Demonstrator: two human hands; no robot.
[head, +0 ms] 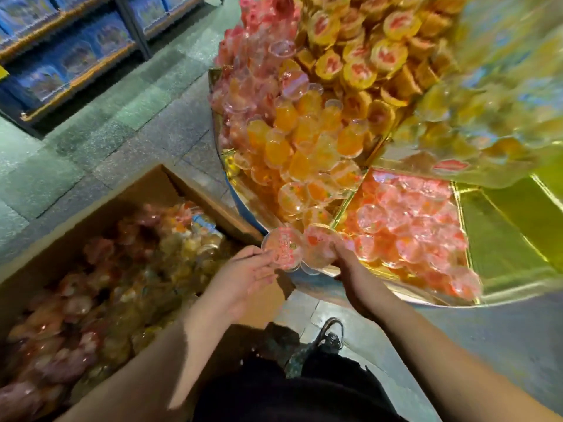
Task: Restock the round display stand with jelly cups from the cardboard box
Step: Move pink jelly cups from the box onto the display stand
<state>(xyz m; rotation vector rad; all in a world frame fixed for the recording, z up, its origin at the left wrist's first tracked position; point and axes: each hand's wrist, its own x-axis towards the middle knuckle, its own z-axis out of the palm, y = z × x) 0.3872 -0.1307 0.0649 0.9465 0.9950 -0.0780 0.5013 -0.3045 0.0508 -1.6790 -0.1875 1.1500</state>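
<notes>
A pink jelly cup (281, 251) is held by the left hand (243, 281), another cup (316, 249) gripped by the right hand (350, 269); both are best set flat into the pink compartment (408, 226) just beyond the right hand.

Gold wedge (511, 226) bare beside pink cups (408, 226)
</notes>
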